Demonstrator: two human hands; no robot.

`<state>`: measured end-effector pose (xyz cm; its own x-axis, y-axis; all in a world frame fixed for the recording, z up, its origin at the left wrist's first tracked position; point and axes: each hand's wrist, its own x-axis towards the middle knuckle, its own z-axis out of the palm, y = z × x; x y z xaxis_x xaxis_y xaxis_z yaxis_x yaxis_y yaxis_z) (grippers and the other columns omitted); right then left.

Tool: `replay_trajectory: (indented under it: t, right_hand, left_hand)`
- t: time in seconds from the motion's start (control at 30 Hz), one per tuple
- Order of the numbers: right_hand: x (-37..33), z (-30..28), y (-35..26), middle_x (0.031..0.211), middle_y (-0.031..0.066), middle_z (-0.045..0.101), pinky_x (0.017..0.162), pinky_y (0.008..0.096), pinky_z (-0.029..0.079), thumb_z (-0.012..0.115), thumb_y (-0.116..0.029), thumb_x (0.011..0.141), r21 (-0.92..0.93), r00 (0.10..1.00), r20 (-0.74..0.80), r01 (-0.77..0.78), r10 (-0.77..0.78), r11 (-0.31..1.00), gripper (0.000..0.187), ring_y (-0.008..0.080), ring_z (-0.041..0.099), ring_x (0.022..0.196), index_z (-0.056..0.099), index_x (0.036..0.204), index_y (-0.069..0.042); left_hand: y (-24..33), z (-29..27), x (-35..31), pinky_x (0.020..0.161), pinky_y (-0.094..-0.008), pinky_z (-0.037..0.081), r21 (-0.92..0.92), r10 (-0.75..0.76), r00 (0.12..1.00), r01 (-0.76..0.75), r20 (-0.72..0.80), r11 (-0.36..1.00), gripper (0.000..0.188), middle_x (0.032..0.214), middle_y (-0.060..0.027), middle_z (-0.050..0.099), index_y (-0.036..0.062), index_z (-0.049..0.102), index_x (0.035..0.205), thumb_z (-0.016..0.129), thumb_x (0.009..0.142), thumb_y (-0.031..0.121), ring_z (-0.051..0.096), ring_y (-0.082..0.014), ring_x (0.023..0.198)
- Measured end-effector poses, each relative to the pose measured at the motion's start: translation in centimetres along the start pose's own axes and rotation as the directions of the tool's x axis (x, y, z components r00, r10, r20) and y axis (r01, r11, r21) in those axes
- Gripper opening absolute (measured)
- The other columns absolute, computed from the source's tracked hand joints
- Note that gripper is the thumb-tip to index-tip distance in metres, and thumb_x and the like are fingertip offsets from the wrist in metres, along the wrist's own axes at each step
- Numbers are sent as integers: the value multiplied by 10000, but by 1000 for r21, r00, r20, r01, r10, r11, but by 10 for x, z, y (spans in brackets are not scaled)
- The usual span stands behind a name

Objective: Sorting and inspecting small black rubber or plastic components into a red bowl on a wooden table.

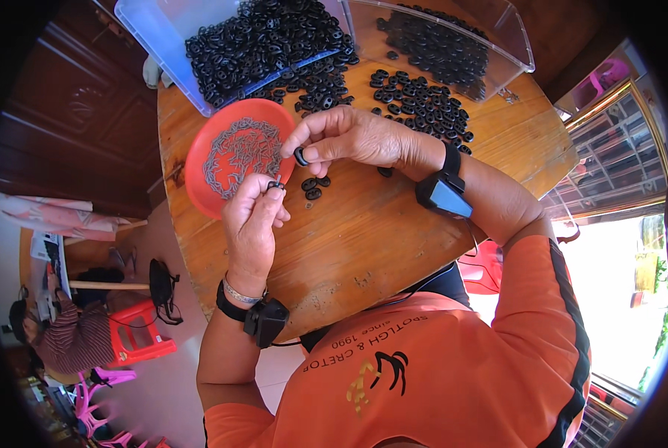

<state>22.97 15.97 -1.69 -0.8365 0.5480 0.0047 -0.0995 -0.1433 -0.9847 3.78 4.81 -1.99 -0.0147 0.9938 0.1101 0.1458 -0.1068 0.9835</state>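
My left hand (pixel 253 216) is at the right edge of a red-orange bowl (pixel 199 183). Between its thumb and forefinger it pinches a small black piece (pixel 275 184) with a thin metal pin standing up from it. Just above and to the right, my right hand (pixel 356 138) grips a black oval piece (pixel 300 156) between thumb and fingers. The two pieces are close but apart. Many small grey metal pins or screws (pixel 246 153) lie in the bowl. A few black oval pieces (pixel 313 193) with holes rest on the wood beside my hands.
A clear bin (pixel 166 56) heaped with black pieces stands at the far left, its load spilling onto the table (pixel 334 261). Another clear bin (pixel 513 63) is at the far right, near a loose pile of black pieces (pixel 427 104). A person sits off left by a red stool (pixel 141 340).
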Motion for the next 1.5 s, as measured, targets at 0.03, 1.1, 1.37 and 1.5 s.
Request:
replay_trajectory:
  t: [0.03,1.1,1.37,1.5]
  right_hand:
    - [-1,-1,0,906,3,627,751,237,499,587,-79,904,1,1000,-2,1,-1,1000,217,73,590,782,625,1112,-33]
    - [-9,16,13,816,-11,598,683,205,466,602,-67,903,-283,980,-116,121,-159,952,145,48,531,735,638,1038,-30]
    - [-2,24,21,817,-11,604,683,207,469,615,-73,896,-302,974,-136,132,-179,944,147,55,541,730,640,1033,-25]
    - [0,26,22,828,-5,615,672,210,474,619,-69,892,-307,976,-141,114,-164,945,141,56,542,718,651,1021,-20]
  left_hand:
    - [-1,1,0,548,-224,391,1,0,1000,0,2,1000,168,625,-16,504,17,539,828,502,906,161,510,-100,586]
    - [-24,17,0,518,-208,386,-75,-37,999,38,14,996,168,621,20,461,53,475,763,539,898,130,441,-49,550]
    - [-29,12,-3,516,-204,387,-133,-62,998,60,-5,989,173,619,22,458,59,471,754,535,899,129,442,-48,547]
    - [-26,12,-5,512,-197,384,-138,-88,996,82,-32,987,190,613,26,454,66,460,741,528,905,134,438,-43,547]
